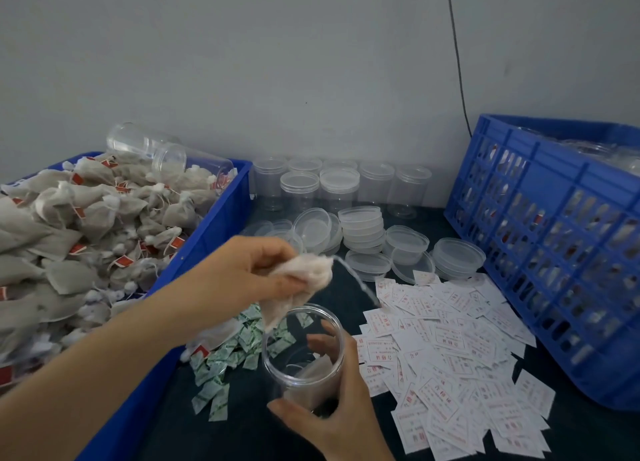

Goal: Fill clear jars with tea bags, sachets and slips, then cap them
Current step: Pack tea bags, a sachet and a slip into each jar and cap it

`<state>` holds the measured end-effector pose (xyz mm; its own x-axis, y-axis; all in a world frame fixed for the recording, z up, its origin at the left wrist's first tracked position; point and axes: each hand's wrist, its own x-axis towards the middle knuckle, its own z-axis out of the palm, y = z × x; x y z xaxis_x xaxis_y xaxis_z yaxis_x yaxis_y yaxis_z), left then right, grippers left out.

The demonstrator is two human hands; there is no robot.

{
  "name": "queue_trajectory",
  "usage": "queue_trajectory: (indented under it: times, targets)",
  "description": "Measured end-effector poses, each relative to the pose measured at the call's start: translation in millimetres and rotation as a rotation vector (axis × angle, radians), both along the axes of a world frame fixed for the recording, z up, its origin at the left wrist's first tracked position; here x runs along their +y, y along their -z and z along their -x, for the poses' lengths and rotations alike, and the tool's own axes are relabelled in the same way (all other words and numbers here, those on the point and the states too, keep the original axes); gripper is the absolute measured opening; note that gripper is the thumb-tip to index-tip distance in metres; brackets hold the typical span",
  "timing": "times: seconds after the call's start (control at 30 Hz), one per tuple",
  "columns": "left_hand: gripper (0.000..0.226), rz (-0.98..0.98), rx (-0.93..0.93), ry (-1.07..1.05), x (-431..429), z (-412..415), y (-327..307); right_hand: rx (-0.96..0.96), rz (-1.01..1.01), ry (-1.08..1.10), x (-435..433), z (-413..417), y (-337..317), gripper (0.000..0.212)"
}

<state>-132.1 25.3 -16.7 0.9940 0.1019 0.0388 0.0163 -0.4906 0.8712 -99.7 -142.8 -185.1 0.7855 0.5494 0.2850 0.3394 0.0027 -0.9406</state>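
while the right grip (332,415) wraps the clear jar (287,370), the left grip (256,273) pinches soft, light tea bags (308,273) just over its mouth; likely crushable, so hold the bunched top loosely.

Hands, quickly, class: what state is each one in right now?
Left hand: closed, gripping tea bags above the jar.
Right hand: closed round the jar, holding it.
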Motion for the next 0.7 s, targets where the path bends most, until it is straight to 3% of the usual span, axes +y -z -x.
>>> queue_trajectory:
  times: [0.1, 0.2, 0.33, 0.4, 0.57, 0.7]
  targets:
    - [0.023, -0.077, 0.038, 0.014, 6.0, 2.8, 7.7, -0.004, 0.001, -0.028, 0.0, -0.1, 0.0, 0.1]
    - [0.018, -0.152, -0.019, -0.133, 37.3, -1.2, 7.6, 0.005, 0.001, -0.048, -0.8, -0.2, 0.3, 0.099]
    - [0.02, -0.532, -0.128, -0.496, 105.4, -15.1, 20.6, 0.004, -0.004, -0.043, -0.3, 0.0, -0.7, 0.1]
    - [0.03, -0.695, -0.024, -0.618, 143.4, -21.2, 35.0, 0.005, -0.006, -0.038, -0.2, 0.2, 0.1, 0.099]
    - [0.062, -0.938, 0.481, -0.485, 201.8, -15.9, 81.6, 0.015, -0.001, -0.019, 0.7, -1.3, 5.0, 0.104]
    - [0.045, -0.954, 0.518, -0.411, 215.3, -10.8, 102.2, 0.009, 0.0, -0.009, 2.7, -3.2, 7.1, 0.106]
